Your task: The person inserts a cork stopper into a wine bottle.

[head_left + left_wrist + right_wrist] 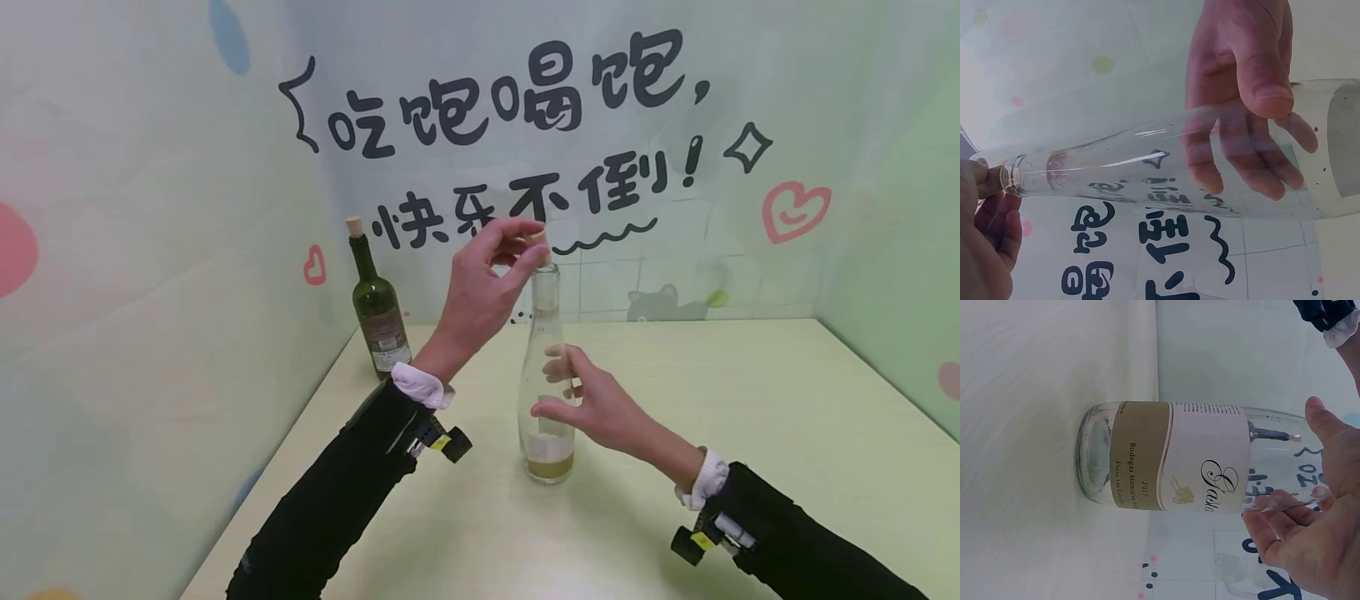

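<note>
A clear glass bottle (pixel 547 325) stands upright on the table, with a label round its lower part, white above and tan below. My left hand (pixel 483 279) is at its mouth, where thumb and fingers pinch a light cork (pixel 542 257) that they partly cover. Lower down, my right hand (pixel 600 408) comes in from the right, loosely curved round the bottle's body. Its thumb crosses the near side, and its fingers show through the glass behind. In the right wrist view the bottle's label (pixel 1204 456) faces the camera.
A dark green wine bottle (pixel 381 321) with a cork (pixel 354 226) in its neck stands at the table's left edge, behind my left forearm. Printed panels with black writing and a pink heart (pixel 797 212) rise round the pale table (pixel 712 383). Each sleeve carries a small device.
</note>
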A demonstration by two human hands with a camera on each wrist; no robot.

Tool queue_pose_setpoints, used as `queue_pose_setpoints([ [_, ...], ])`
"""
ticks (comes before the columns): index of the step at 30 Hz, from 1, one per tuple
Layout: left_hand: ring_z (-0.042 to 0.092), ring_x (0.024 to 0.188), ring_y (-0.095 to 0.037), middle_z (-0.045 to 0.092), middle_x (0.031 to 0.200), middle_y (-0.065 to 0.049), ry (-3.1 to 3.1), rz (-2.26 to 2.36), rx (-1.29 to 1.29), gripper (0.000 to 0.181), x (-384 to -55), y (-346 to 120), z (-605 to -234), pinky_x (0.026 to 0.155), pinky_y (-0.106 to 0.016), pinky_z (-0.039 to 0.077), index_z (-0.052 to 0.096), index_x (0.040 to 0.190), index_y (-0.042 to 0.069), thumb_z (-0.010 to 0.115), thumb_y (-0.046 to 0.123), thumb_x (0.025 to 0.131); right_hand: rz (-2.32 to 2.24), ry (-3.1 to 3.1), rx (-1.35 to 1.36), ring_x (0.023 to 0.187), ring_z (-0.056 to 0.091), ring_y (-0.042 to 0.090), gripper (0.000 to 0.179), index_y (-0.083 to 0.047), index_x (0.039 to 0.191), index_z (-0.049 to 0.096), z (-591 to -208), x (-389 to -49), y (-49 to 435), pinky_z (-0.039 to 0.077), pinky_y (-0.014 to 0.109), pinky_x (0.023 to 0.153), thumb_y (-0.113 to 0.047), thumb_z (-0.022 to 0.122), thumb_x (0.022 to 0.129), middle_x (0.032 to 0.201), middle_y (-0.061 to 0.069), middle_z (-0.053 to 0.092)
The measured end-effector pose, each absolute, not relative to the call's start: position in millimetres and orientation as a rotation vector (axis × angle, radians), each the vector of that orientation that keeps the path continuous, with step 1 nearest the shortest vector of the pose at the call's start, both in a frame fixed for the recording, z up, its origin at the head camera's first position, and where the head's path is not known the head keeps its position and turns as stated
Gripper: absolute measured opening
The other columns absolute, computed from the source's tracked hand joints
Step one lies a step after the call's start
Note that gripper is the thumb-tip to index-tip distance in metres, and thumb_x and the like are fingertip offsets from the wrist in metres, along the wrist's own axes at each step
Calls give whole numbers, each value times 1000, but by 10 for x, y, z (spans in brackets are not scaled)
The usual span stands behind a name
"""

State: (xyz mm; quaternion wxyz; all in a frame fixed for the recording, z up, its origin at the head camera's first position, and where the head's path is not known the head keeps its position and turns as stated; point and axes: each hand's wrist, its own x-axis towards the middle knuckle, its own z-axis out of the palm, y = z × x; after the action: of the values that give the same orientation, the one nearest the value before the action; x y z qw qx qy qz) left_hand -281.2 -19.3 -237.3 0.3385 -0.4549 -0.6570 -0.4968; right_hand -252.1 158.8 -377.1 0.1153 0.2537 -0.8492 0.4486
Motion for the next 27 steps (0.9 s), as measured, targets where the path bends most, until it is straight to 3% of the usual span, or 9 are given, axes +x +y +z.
queue_pose_setpoints([
  [15,62,88,-11,66,104,-1,-1739,-1248,-1205,29,-2847,-200,-2407,77,-27,51,63,115,2,64,19,92,1320,-2480,763,111,56,16,76,-19,136,40,-3736,-2504,1569,48,39,88,-52,73,76,120,-1,59],
  [21,61,88,-9,65,101,0,-1733,-1231,-1241,27,-2842,-190,-2437,77,-26,50,65,113,3,63,21,92,1331,-2480,758,112,56,17,76,-19,136,40,-3753,-2502,1570,48,39,87,-52,73,76,122,5,60],
  [27,61,87,-9,66,100,1,-1744,-1236,-1239,28,-2827,-187,-2452,77,-26,50,66,112,3,63,23,92,1330,-2478,755,112,56,17,75,-20,136,41,-3764,-2495,1573,48,38,87,-52,73,76,120,0,60],
])
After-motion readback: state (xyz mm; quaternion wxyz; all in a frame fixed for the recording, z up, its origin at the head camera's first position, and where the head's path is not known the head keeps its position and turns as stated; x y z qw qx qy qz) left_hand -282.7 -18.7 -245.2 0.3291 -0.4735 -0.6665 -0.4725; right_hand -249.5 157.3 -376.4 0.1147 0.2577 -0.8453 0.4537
